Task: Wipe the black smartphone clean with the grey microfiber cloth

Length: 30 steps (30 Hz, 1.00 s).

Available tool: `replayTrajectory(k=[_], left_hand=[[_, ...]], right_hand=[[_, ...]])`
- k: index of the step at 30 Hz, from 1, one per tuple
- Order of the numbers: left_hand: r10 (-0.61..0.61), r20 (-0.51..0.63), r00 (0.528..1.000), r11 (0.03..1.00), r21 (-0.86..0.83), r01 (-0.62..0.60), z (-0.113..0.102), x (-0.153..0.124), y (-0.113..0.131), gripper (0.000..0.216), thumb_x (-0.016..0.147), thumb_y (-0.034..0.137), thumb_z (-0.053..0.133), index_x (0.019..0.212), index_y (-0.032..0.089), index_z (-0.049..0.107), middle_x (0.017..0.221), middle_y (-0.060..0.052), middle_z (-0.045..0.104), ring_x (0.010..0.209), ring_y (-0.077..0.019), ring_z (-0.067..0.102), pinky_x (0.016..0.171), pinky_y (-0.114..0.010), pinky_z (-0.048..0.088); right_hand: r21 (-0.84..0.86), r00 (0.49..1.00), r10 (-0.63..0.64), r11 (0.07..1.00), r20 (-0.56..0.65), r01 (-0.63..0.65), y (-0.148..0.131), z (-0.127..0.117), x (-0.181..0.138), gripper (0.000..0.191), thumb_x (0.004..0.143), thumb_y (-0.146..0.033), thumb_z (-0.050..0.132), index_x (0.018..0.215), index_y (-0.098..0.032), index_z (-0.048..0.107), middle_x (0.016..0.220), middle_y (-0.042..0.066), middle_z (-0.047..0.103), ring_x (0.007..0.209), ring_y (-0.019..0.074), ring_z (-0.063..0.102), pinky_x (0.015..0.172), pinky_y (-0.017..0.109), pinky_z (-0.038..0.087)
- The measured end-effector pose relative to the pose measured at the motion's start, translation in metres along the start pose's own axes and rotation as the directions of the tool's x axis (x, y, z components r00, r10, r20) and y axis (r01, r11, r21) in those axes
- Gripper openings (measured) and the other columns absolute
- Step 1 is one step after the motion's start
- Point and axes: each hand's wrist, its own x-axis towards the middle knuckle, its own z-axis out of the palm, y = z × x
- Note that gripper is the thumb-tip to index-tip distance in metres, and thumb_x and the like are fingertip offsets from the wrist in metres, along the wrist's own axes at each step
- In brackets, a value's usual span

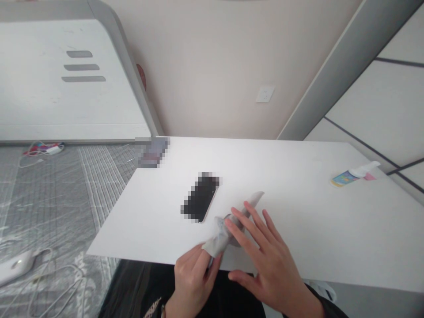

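My left hand [194,276] pinches a grey cloth [218,238] at the near edge of the white table [298,185]. The cloth is pressed against a small grey object [253,201] that lies on the table; I cannot tell what that object is. My right hand [268,260] rests flat with its fingers spread, and its fingertips press down on that object. A dark phone [200,196], blurred out, lies on the table just beyond and to the left of both hands.
A small spray bottle [354,174] lies on its side near the table's far right edge. A blurred item [153,151] sits at the table's far left corner. A grey bed [49,198] with cables and a white device [16,265] lies to the left.
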Motion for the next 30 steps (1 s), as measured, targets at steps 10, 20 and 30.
replayTrajectory(k=[10,20,30], left_hand=[[0.040,-0.061,0.997,0.999,0.037,-0.038,0.003,-0.005,-0.004,0.026,0.103,0.018,0.050,0.079,0.020,0.058,0.059,0.001,0.065,0.047,-0.0128,0.060,0.049,-0.022,0.048],[-0.004,0.002,1.000,0.995,-0.097,0.004,0.001,-0.001,-0.001,0.019,0.100,0.010,0.055,0.114,0.015,0.067,0.090,-0.008,0.080,0.075,-0.0165,0.077,0.071,-0.022,0.062],[-0.023,-0.004,1.000,0.987,-0.159,0.022,-0.004,0.004,0.002,0.022,0.100,0.012,0.055,0.118,0.017,0.066,0.099,-0.007,0.080,0.089,-0.0167,0.078,0.084,-0.022,0.062]], right_hand=[[-0.031,0.985,-0.167,0.985,0.043,0.168,-0.013,0.000,0.003,0.079,0.096,-0.078,0.038,0.156,-0.026,0.044,0.154,0.010,0.053,0.153,0.0375,0.027,0.121,0.061,0.020],[-0.036,1.000,0.006,0.999,-0.007,-0.006,0.006,0.008,0.003,0.079,0.098,-0.075,0.036,0.152,-0.019,0.048,0.157,0.015,0.048,0.155,0.0430,0.021,0.112,0.067,0.038],[0.053,0.992,0.108,0.993,-0.065,-0.105,0.009,0.011,0.002,0.070,0.103,-0.065,0.037,0.156,-0.018,0.040,0.154,0.017,0.050,0.156,0.0394,0.022,0.118,0.069,0.029]])
